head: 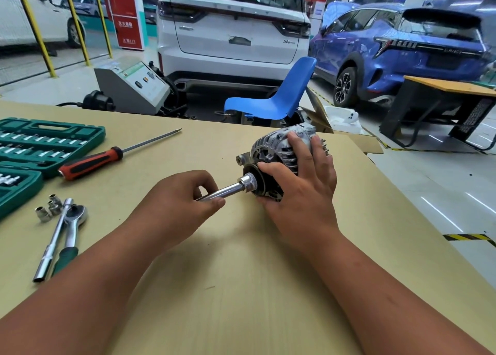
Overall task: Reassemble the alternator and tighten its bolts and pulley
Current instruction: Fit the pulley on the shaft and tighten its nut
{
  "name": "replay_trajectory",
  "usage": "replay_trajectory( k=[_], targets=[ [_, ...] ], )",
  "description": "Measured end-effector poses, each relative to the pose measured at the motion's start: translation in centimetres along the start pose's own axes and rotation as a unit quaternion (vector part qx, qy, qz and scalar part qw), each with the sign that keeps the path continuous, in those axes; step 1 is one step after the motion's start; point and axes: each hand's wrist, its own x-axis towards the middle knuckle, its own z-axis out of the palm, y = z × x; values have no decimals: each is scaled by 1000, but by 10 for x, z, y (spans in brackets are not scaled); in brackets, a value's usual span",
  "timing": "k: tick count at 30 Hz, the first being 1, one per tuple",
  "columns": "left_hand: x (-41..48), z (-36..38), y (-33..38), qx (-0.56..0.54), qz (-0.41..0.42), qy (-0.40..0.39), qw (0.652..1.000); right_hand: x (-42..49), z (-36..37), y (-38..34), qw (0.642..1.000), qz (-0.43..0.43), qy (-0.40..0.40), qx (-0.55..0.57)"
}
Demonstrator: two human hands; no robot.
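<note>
Tightening the pulley [262,191], maybe: pinching the socket bar [225,191] with the left hand [185,196], clamping the alternator [276,148] in the right hand [308,177], fingers curled round it. Next: twist firmly, hold steady

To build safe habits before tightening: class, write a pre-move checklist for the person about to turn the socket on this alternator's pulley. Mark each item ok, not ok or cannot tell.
1. Alternator steadied: ok, the right hand grips it on the table.
2. Socket against pulley: ok.
3. Socket fully seated on the nut: cannot tell, hidden.
4. Extension bar held: ok, the left hand pinches it.
5. Ratchet fitted to the bar: not ok, it lies apart at the left.
</note>
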Motion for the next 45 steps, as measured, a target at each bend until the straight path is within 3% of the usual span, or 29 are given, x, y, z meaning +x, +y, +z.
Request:
replay_trajectory(
  k=[5,11,21,25,31,34,37,39,41,45],
  targets=[
    [3,1,-2,-12,-54,-44,997,0,0,-1,1000,2,3,-1],
    [0,3,-3,26,-3,6,1000,0,1,0,1000,0,6,5],
    [2,4,2,60,-19,-24,998,0,2,1,1000,-3,3,3],
    [-3,3,2,60,5,4,998,0,3,1,1000,-4,7,3],
    [-6,7,3,160,92,95,978,0,5,2,1000,-8,19,-1],
    [0,5,1,33,-6,-27,999,-1,6,1,1000,-10,25,-1],
    [1,1,-1,-180,-130,-180,958,0,5,3,1000,-10,21,-5],
    [1,1,-3,-222,-142,-182,947,0,5,3,1000,-10,23,-1],
    [4,4,-3,-177,-121,-148,966,-1,5,2,1000,-9,29,3],
    [2,5,3,54,-24,-32,998,0,6,2,1000,-8,31,-1]
  ],
)
